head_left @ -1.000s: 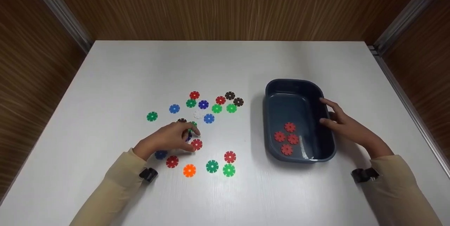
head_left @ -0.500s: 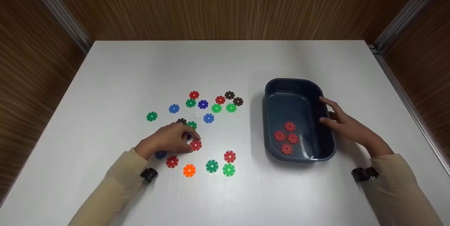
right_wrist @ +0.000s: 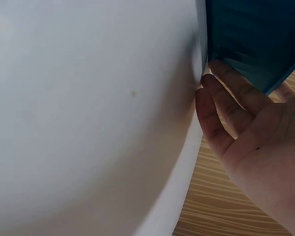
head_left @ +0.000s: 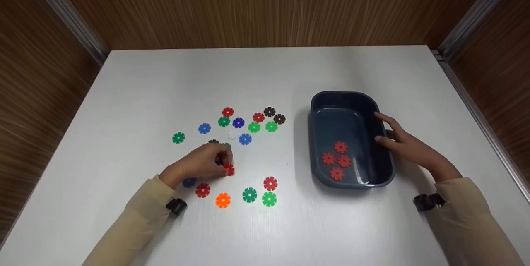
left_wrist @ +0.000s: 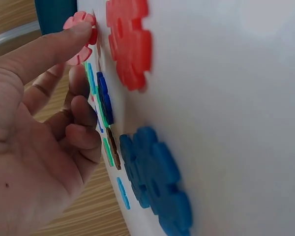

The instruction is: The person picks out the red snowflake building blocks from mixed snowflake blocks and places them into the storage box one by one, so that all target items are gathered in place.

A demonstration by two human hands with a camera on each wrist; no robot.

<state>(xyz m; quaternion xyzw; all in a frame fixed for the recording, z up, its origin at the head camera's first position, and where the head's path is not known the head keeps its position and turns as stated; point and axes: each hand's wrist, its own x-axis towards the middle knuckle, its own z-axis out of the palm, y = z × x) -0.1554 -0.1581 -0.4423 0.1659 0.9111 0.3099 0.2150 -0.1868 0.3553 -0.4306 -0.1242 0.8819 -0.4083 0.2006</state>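
My left hand (head_left: 203, 161) pinches a red notched plastic disc (head_left: 230, 169) between thumb and fingertips. In the left wrist view, the thumb lies on the face of that red disc (left_wrist: 77, 55), which is tilted up. Another red disc (left_wrist: 129, 44) and a blue disc (left_wrist: 160, 182) lie near the hand. On the right, my right hand (head_left: 410, 146) holds the right wall of a dark blue plastic tub (head_left: 316, 142), thumb and index finger over the rim. Its other fingers touch the outside, as the right wrist view shows. Several red discs (head_left: 340, 147) lie inside the tub.
Several loose discs are spread over the white table (head_left: 198, 80), among them an orange disc (head_left: 223, 200), a white disc (head_left: 232, 135) and a black disc (head_left: 269, 111). Wood-grain panels (head_left: 265, 7) rise behind the table and at both sides.
My left thumb and fingers have closed on the red disc and tilted it up from the table. The right hand keeps its place on the tub.
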